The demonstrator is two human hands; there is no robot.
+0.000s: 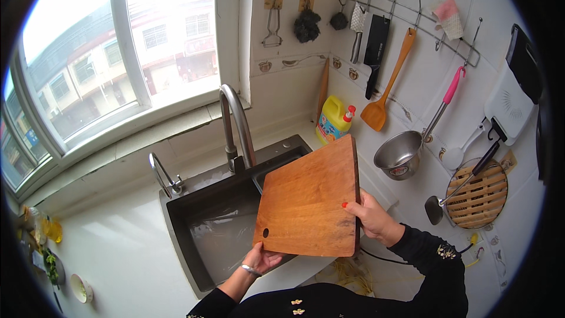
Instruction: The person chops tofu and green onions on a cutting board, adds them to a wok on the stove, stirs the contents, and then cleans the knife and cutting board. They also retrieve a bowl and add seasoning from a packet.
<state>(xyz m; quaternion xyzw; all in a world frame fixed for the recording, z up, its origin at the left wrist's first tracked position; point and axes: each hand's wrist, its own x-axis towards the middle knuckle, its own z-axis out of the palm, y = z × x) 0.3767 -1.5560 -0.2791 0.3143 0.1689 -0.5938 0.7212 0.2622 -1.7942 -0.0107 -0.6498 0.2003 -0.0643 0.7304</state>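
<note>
A wooden cutting board (pixel 309 198) is held tilted over the right part of the dark kitchen sink (pixel 176 229). My left hand (pixel 261 259) grips its lower left corner, close to the small hole, with the fingers underneath. At the right edge, my right hand (pixel 373 216) clasps the board, thumb on the face and the other fingers hidden behind. Shallow water seems to cover the sink's bottom. A tall gooseneck faucet (pixel 238 119) rises behind the board, and a thinner tap (pixel 165 174) stands left of it.
A yellow detergent bottle (pixel 333 119) stands behind the sink. On the right wall hang an orange spatula (pixel 388 84), a steel ladle pot (pixel 399 154), a cleaver (pixel 377 48) and a round wooden rack (pixel 479 194). A small bowl (pixel 81 288) sits on the left counter.
</note>
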